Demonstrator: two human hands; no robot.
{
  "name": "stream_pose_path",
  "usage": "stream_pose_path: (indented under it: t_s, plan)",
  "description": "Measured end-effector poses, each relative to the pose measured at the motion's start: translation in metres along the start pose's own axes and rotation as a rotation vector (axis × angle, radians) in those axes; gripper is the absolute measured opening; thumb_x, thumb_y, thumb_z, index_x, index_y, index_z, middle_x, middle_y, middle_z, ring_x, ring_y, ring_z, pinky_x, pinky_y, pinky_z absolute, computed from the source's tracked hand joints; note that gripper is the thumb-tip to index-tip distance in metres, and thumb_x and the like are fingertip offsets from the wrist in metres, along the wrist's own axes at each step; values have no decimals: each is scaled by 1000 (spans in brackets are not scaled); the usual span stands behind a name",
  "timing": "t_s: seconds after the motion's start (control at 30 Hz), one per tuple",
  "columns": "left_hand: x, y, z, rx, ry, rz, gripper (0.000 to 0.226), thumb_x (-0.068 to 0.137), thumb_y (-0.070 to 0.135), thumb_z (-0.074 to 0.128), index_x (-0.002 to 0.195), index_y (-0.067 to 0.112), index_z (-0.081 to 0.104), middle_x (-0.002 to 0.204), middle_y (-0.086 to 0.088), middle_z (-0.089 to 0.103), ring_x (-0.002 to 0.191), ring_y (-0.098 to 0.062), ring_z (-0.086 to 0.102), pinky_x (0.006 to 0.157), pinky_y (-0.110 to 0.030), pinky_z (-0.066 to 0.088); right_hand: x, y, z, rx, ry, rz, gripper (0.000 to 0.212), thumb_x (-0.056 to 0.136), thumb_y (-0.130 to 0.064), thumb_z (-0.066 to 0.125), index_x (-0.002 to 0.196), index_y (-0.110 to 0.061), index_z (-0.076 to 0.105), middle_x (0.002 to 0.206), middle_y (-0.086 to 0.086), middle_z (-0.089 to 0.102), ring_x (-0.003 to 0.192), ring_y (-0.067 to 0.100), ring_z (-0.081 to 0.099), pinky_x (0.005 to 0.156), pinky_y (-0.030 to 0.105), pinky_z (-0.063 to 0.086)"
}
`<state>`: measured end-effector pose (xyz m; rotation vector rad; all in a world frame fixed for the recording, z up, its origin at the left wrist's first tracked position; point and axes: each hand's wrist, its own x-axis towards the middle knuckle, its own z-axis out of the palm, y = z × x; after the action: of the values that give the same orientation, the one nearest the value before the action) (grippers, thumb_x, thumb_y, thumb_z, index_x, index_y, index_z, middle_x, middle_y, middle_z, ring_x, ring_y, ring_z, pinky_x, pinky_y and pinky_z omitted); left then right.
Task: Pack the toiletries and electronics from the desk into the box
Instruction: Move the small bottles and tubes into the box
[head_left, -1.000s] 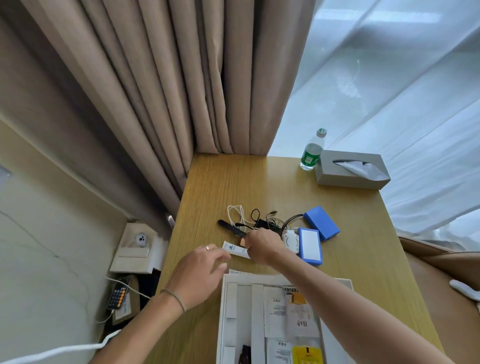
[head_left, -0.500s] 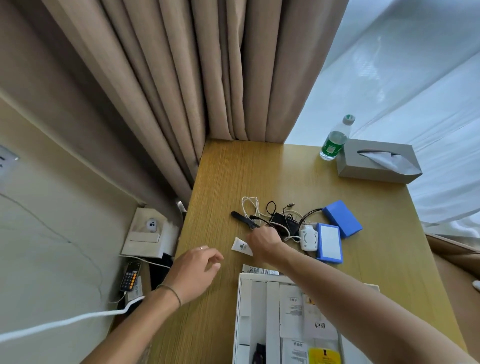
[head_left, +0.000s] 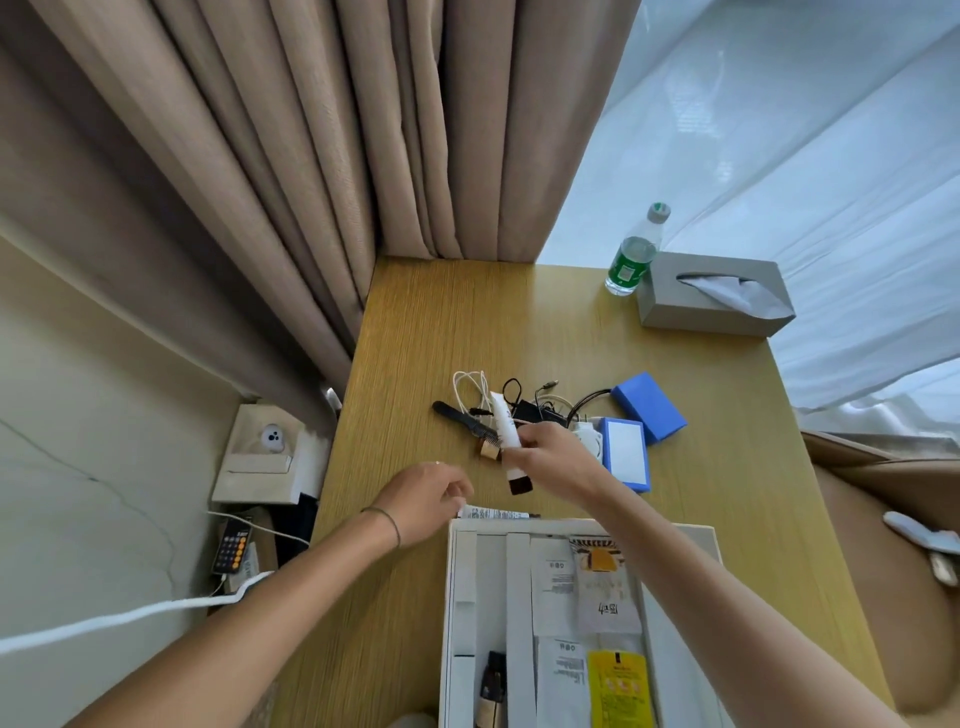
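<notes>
Desk (head_left: 447, 332) wood, box (head_left: 675, 540) open at near edge, w/ sachets and slim compartments already part filled. Blue cases (head_left: 649, 410) look rigid, flat, prob. light; take by long edges. Cable tangle (head_left: 524, 405) floppy, will snag on neighbours, so gather whole bundle, not one strand. Black comb (head_left: 460, 418) stiff, thin; pick at the handle. White tube (head_left: 505, 426) w/ dark cap is up off desk, above the comb, tilted cap-down; soft plastic, light, smooth so maybe slick. Right hand (head_left: 553, 457) fingers curl round its lower body, near cap. Left hand (head_left: 428, 501) beside box's far left corner, fingers bent down; gripping anything? Can't tell.
</notes>
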<state>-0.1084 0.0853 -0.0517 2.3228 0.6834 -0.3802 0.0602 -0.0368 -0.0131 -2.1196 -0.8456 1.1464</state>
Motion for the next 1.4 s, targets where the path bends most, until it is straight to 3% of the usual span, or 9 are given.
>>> stream_pose_path:
  t_s: [0.13, 0.27, 0.43, 0.57, 0.67, 0.9, 1.07, 1.27, 1.4]
  plan:
    - [21, 4, 7, 36, -72, 42, 21, 89, 32, 69, 110, 31, 68, 99, 14, 64, 89, -4, 59, 71, -16, 44, -26, 3, -4, 122, 50, 24, 26, 79, -39, 64, 86, -13, 67, 71, -3, 60, 53, 3, 54, 46, 14, 41]
    - [38, 4, 12, 145, -198, 71, 26, 85, 40, 72, 109, 32, 68, 99, 13, 66, 90, -7, 61, 78, -27, 53, -46, 7, -1, 149, 117, 18, 31, 85, -33, 66, 92, -3, 66, 70, 3, 57, 59, 13, 49, 55, 30, 36]
    - [58, 6, 21, 137, -338, 74, 17, 87, 44, 68, 100, 34, 68, 87, 16, 64, 77, -3, 58, 60, -21, 43, -64, 7, -3, 214, 185, 25, 30, 84, -34, 68, 90, -5, 66, 67, -3, 57, 56, 10, 50, 53, 27, 37]
    - [68, 8, 28, 129, -404, 47, 9, 87, 38, 68, 91, 30, 66, 83, 12, 64, 73, -6, 57, 62, -23, 47, -72, 8, -3, 307, 179, 44, 25, 87, -33, 70, 90, -8, 66, 70, -2, 58, 61, 13, 52, 58, 32, 39]
    - [71, 7, 27, 131, -414, 53, 6, 86, 29, 68, 91, 25, 68, 91, 6, 69, 83, -13, 63, 72, -27, 55, -77, 10, -1, 324, 182, 59, 27, 88, -34, 69, 84, -8, 65, 64, -4, 58, 59, 12, 53, 58, 32, 40]
    - [66, 4, 25, 111, -498, 46, 22, 89, 31, 70, 106, 17, 73, 91, 6, 70, 80, -10, 62, 68, -21, 49, -88, 12, 7, 463, 124, 56, 22, 89, -34, 68, 73, -19, 64, 54, -11, 56, 48, 6, 47, 47, 17, 38]
    - [58, 4, 19, 104, -460, 27, 18, 97, 30, 57, 103, 20, 71, 85, 13, 64, 77, -4, 58, 65, -22, 44, -99, 13, 8, 490, 124, 61, 41, 83, -42, 69, 91, -2, 71, 65, -1, 58, 55, 11, 48, 50, 19, 38]
    - [36, -8, 11, -114, -185, -84, 26, 105, 25, 43, 109, 14, 66, 91, 0, 67, 76, -17, 64, 57, -22, 44, -113, 20, 14, 455, 72, 25, 20, 86, -31, 77, 91, -12, 77, 70, 1, 60, 58, 4, 53, 53, 13, 38]
    - [8, -15, 1, -361, 8, -150, 27, 107, 25, 38, 98, 17, 63, 79, -5, 66, 56, -11, 59, 44, -15, 44, -125, 26, 26, 399, -91, 11, 22, 81, -33, 80, 98, -19, 76, 74, 3, 60, 65, 17, 49, 56, 25, 38]
